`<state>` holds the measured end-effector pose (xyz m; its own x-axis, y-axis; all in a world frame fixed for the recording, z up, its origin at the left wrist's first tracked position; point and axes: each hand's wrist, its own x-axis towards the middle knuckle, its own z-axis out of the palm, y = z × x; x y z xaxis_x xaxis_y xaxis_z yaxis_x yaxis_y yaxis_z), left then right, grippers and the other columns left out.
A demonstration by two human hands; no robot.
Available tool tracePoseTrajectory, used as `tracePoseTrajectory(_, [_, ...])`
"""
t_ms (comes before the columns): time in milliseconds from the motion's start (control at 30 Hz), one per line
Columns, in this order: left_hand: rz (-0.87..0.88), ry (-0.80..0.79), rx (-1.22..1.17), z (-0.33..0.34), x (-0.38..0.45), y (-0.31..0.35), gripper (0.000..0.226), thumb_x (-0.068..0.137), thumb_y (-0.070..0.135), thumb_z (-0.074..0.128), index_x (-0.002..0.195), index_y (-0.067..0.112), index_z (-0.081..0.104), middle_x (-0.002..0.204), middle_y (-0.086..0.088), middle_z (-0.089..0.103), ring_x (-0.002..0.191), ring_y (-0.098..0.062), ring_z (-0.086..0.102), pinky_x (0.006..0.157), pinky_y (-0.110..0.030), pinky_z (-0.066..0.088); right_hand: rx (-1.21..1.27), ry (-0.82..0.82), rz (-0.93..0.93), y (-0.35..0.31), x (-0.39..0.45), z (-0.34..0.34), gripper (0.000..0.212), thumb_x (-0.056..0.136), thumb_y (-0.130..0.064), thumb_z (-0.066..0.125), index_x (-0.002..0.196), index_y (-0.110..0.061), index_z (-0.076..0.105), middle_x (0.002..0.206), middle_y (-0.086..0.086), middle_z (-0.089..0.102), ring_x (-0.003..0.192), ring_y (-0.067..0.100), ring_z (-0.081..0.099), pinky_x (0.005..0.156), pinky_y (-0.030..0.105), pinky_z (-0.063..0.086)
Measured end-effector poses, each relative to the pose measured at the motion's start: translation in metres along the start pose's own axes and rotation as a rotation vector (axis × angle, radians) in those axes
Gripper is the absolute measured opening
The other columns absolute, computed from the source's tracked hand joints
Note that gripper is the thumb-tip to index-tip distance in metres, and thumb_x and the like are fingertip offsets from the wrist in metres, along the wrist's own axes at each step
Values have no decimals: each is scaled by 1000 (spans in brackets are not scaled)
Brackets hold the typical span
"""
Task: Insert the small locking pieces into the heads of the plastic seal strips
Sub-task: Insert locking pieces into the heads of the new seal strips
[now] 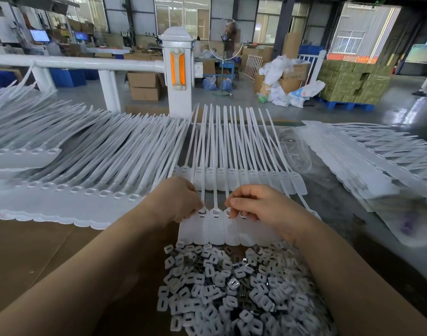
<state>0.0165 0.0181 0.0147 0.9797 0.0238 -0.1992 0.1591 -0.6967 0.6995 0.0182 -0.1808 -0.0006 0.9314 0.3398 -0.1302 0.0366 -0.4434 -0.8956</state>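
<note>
Locking pieces [222, 284] heaped nearest — beyond, left hand [176, 202] and right hand [260, 204] pinch seal strip heads [216, 214] under curled fingertips.

Locking pieces [222, 284] before seal strips [217, 226], probably touching.

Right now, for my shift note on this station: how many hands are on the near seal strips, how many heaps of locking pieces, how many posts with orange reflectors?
Hands on the near seal strips: 2 (left hand, right hand)
Heap of locking pieces: 1
Post with orange reflectors: 1
Total: 4
</note>
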Motion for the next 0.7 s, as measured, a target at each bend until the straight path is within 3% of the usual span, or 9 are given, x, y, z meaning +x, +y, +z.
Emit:
tracePoseTrajectory(167, [-1, -26, 68, 0, -1, 2, 10, 90, 8, 59, 82, 8, 66, 72, -8, 63, 58, -17, 54, 50, -24, 43, 1, -1, 0, 0, 0, 0, 12, 97, -22, 61, 93, -25, 72, 82, -6, 76, 69, 5, 53, 63, 18, 43])
tracePoseTrajectory(467, [-10, -57, 53, -2, 3, -2, 15, 89, 8, 59, 88, -4, 69, 69, -10, 59, 58, -20, 47, 53, -25, 39, -5, -10, -5, -1, 0, -1, 13, 97, -21, 60, 93, -23, 72, 79, -8, 75, 63, -1, 52, 58, 13, 42])
tracePoseTrajectory(567, [12, -38, 128, 0, 4, -3, 13, 89, 14, 62, 85, 5, 69, 70, -6, 61, 54, -16, 48, 50, -22, 39, -5, -8, -5, -1, 0, 0, 13, 98, -21, 59, 94, -23, 72, 79, -8, 75, 62, -3, 53, 57, 12, 42])
tracePoseTrajectory(700, [83, 9, 241, 2, 4, -6, 11, 88, 24, 66, 79, 18, 65, 78, 2, 64, 72, -11, 57, 57, -21, 42, -4, -5, -2, -1, 0, 0, 13, 97, -21, 60, 94, -22, 72, 78, -8, 74, 63, -3, 53, 57, 12, 42])
